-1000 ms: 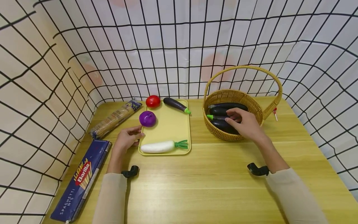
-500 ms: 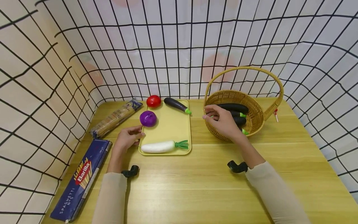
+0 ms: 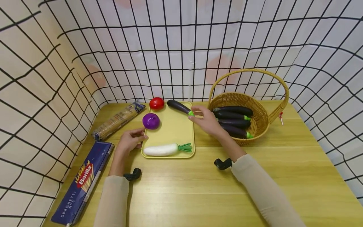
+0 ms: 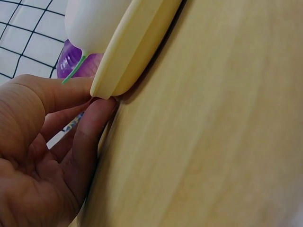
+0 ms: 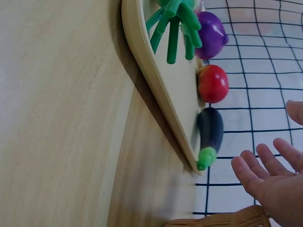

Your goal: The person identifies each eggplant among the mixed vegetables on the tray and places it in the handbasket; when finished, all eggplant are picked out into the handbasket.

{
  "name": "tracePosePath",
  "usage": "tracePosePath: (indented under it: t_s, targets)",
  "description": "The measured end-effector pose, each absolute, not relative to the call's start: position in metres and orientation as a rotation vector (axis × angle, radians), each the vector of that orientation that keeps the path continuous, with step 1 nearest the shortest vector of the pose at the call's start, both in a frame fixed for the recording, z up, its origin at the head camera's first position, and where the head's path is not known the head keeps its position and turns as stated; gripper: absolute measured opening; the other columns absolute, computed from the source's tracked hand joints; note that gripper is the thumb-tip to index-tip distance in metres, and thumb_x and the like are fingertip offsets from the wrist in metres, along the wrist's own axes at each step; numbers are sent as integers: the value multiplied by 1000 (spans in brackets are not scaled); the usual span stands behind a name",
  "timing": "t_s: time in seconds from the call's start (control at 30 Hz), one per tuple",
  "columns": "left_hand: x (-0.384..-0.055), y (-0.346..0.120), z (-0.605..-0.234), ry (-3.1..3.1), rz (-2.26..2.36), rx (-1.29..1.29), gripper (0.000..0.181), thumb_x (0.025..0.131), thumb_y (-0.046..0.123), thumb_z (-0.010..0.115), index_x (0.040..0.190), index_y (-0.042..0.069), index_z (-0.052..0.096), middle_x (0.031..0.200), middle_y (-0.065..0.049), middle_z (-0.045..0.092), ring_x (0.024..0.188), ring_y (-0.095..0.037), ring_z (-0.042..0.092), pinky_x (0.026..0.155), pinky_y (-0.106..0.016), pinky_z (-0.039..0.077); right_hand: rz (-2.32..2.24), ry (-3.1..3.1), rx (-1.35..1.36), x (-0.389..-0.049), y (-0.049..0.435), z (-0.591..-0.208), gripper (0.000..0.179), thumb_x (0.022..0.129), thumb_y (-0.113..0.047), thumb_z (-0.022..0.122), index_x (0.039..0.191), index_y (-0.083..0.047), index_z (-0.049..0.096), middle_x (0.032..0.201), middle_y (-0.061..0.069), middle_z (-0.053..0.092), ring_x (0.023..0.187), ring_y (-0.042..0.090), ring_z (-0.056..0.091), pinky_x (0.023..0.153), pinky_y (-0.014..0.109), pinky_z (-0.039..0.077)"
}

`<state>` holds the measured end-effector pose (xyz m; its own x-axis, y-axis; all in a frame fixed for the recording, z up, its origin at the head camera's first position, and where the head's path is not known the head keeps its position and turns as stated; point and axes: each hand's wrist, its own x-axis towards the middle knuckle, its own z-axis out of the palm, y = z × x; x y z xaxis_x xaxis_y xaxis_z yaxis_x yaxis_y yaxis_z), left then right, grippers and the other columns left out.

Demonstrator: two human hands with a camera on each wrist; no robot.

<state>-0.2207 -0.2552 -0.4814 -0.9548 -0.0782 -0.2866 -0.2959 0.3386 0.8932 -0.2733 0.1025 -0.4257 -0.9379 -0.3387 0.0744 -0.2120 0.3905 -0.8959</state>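
My left hand point(image 3: 129, 142) pinches the left edge of a yellow tray point(image 3: 173, 132), thumb on the rim and fingers under it in the left wrist view. On the tray lie a white radish point(image 3: 161, 149) with green leaves, a purple onion-like vegetable point(image 3: 151, 121), a red tomato point(image 3: 157, 103) and a dark eggplant point(image 3: 178, 106) with a green stem end. My right hand point(image 3: 208, 122) hovers over the tray's right edge, fingers spread and holding nothing. In the head view its fingertips overlap the eggplant's green end; the right wrist view shows a gap between them.
Just right of my right hand stands a wicker basket point(image 3: 262, 116) with a tall handle, several eggplants point(image 3: 236, 123) inside. Left of the tray lie a clear pasta bag point(image 3: 119, 121) and a blue spaghetti box point(image 3: 83, 183). A small red-and-white item point(image 3: 281, 118) lies behind the basket's right side.
My right hand has moved left, out of the basket and across to the tray's right side, carrying nothing. The left hand stays at the tray's edge.
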Motion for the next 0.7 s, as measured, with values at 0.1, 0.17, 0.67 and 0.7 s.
tracePosePath:
  t_s: [0.1,0.17,0.67,0.7]
  targets:
    - [-221,-255,-482,2399,1664,-350,55,93,20,79,145,20,61,131,-10,65,93,-7,62,73,-22,62,-1591,2516,-470,-278,97,-430,55,101,-37,68,148,-15,50,152,12,51,141,38,49,110,54,50]
    - [-221,-255,-482,2398,1664,-354,54,93,20,79,145,20,61,131,-10,64,94,-8,62,73,-22,62,-1584,2518,-453,-281,94,-431,58,100,-37,68,150,-15,49,154,12,50,142,37,48,112,54,49]
    - [-222,-255,-481,2404,1661,-375,53,93,20,79,144,21,63,131,-10,63,94,-10,62,74,-22,62,-1414,2644,-387,-300,80,-438,64,101,-35,68,154,-9,44,161,13,40,147,39,39,118,57,40]
    - [-222,-255,-481,2403,1661,-376,53,93,20,79,144,21,63,132,-10,63,94,-11,62,74,-22,62,-1401,2658,-382,-301,79,-439,64,101,-36,68,153,-9,44,161,13,40,147,39,38,119,57,39]
